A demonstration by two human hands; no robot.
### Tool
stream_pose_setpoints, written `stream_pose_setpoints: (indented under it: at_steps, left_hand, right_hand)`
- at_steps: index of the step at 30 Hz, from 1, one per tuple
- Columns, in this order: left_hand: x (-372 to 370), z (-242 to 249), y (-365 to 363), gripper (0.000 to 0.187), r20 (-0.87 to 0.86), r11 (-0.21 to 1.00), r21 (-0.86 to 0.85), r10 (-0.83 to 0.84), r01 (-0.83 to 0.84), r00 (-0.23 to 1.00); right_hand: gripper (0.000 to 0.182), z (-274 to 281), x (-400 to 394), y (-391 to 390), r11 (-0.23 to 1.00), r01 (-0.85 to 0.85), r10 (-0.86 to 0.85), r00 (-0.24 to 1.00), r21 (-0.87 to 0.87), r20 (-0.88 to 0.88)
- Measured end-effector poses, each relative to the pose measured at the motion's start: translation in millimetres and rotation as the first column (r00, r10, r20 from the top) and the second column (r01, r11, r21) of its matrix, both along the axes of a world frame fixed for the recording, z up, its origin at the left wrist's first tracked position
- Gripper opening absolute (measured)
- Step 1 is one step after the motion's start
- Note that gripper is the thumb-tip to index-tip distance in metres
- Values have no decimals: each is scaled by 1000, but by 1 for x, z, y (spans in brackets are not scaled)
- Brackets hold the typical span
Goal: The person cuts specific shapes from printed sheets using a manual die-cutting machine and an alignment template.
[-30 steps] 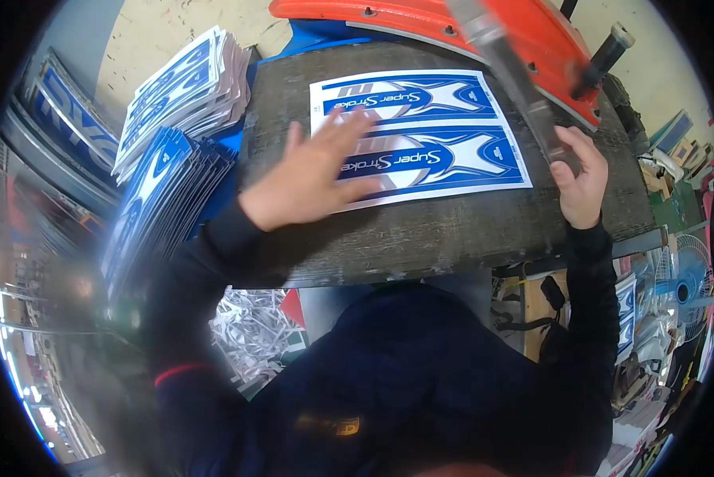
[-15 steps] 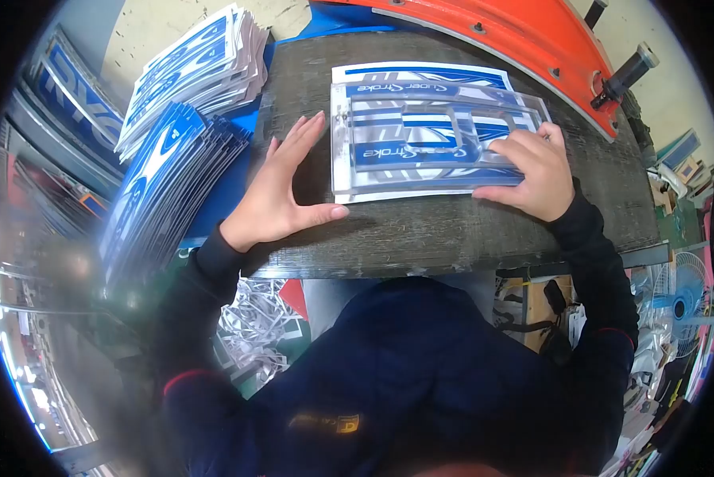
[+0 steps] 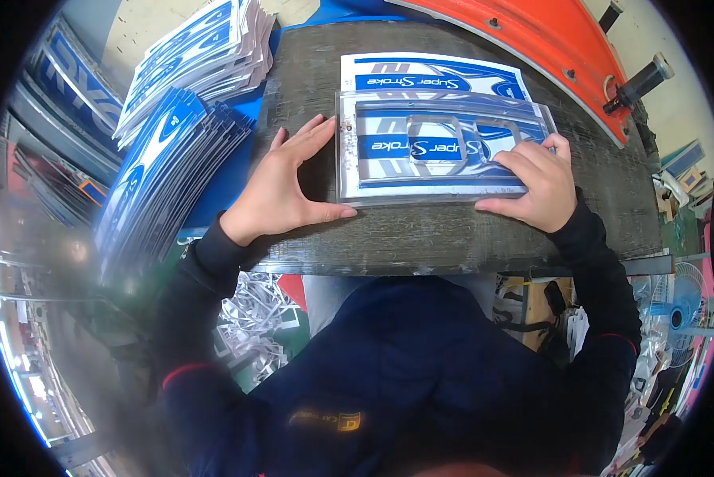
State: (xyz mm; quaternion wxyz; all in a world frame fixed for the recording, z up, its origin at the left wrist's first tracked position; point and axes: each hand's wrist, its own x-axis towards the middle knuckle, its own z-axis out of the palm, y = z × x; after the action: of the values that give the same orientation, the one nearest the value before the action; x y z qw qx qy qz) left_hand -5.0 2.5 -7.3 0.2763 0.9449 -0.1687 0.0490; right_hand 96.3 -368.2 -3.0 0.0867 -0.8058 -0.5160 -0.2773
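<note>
On the dark worktop lies a printed sheet in blue and white with "Super Stroke" lettering. A thick clear plastic plate with rectangular openings rests over the nearer part of the sheet, so the print shows through it. My right hand grips the plate's right end, fingers curled onto it and thumb along the near edge. My left hand is open at the plate's left end, thumb and fingers spread; the fingertips are at its edge, though firm contact is hard to make out.
To the left stand a stack of blue printed pieces and a pile of printed sheets. An orange machine part with a black handle curves along the back right. White paper scraps lie below the worktop's front edge.
The clear plate has shifted left and toward me over the sheet, held by my right hand. More of the sheet's far lettering is uncovered. My left hand stays spread at the left end.
</note>
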Motion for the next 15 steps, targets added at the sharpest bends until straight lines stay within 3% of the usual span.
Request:
stream_pose_setpoints:
  at_steps: [15]
  left_hand:
    - [1,-2,3,112,12,1000,4,-4,4,1000]
  right_hand:
    - [66,-1,-4,-1,1000,12,-12,1000,-12,-9]
